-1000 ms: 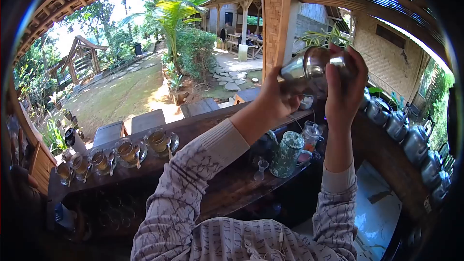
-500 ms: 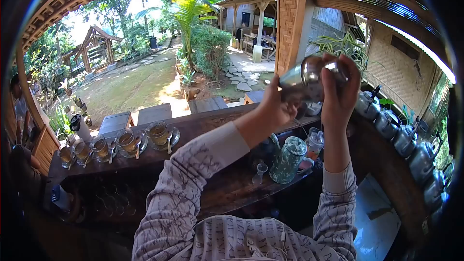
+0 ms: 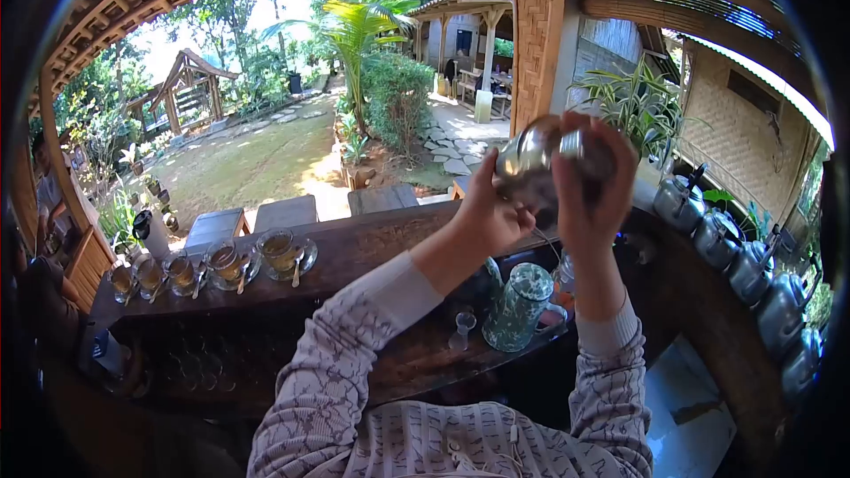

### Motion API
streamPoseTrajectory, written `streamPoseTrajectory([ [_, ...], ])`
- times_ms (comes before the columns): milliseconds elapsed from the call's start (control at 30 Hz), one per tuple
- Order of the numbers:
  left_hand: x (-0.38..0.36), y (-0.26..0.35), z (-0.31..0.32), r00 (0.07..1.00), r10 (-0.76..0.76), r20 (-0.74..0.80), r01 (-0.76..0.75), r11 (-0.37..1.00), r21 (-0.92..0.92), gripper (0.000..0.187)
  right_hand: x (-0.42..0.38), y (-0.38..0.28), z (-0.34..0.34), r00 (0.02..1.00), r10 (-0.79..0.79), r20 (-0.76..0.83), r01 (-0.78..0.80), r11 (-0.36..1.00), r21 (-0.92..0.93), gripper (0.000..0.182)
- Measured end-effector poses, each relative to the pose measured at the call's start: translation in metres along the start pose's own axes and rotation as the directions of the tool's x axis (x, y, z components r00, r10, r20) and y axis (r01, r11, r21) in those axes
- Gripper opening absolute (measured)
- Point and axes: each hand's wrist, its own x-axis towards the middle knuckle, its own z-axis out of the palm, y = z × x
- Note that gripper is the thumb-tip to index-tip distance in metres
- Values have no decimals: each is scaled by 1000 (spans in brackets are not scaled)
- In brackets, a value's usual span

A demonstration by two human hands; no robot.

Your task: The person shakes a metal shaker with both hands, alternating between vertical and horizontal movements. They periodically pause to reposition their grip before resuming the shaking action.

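A shiny metal cocktail shaker point(image 3: 524, 159) is raised in front of me, tilted with one end toward the upper right. My left hand point(image 3: 489, 217) is closed around its lower left end. At the other end, my right hand point(image 3: 605, 181) wraps over it, fingers across the top. Below the hands, on the counter, stand a green-and-white speckled enamel jug point(image 3: 516, 312) and a small hourglass-shaped clear vessel point(image 3: 461, 333). My right forearm partly hides a glass container point(image 3: 565, 273) behind the jug.
Several glass cups of brown drink point(image 3: 280, 252), on saucers with spoons, line the left part of the dark wooden counter point(image 3: 381, 243). Metal kettles point(image 3: 781, 310) stand along the right. Stools point(image 3: 288, 212) sit beyond the counter. Another person point(image 3: 51, 190) is at far left.
Both hands and the shaker have moved slightly left and down, still gripping it. The view has shifted a little. The cups, jug and kettles stay in place on the surfaces.
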Motion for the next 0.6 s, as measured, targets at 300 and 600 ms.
streamPoseTrajectory([
  [300, 16, -10, 65, 953, 295, -71, -238, 873, 426, 65, -19, -23, 4, 883, -470, -4, 467, 878, -105, 46],
  [600, -23, -45, 116, 906, 292, -306, -245, 952, 185, 74, -36, -70, 15, 826, -492, 276, 474, 870, 135, 51],
])
